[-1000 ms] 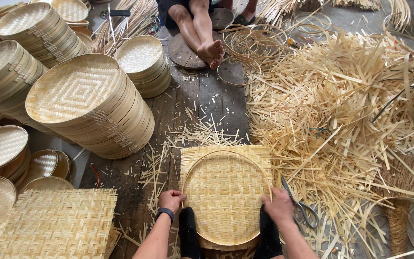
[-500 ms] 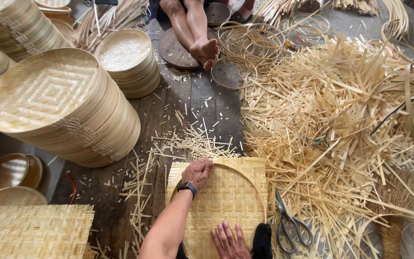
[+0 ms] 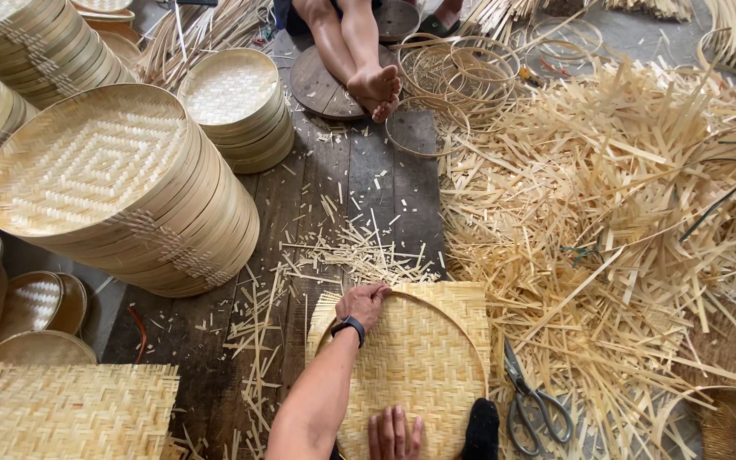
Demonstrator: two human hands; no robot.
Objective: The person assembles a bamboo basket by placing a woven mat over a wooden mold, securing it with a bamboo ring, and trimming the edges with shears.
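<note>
Lying all over dark floor planks point(image 3: 368, 170): thin strips point(image 3: 623, 196). Standing left: tray stacks point(image 3: 129, 187). Resting up top: round hoops point(image 3: 462, 72). Shining everywhere: soft daylight.

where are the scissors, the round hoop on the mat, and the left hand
scissors point(image 3: 528, 393): head view, on the pivot above the handles
bamboo hoop point(image 3: 462, 328): head view, on its right arc
left hand point(image 3: 365, 302): head view, back of the hand

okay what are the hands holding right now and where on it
The left hand grips the round hoop at its far edge, on the woven bamboo mat. The right hand lies flat on the mat's near part, pressing rather than gripping.
</note>
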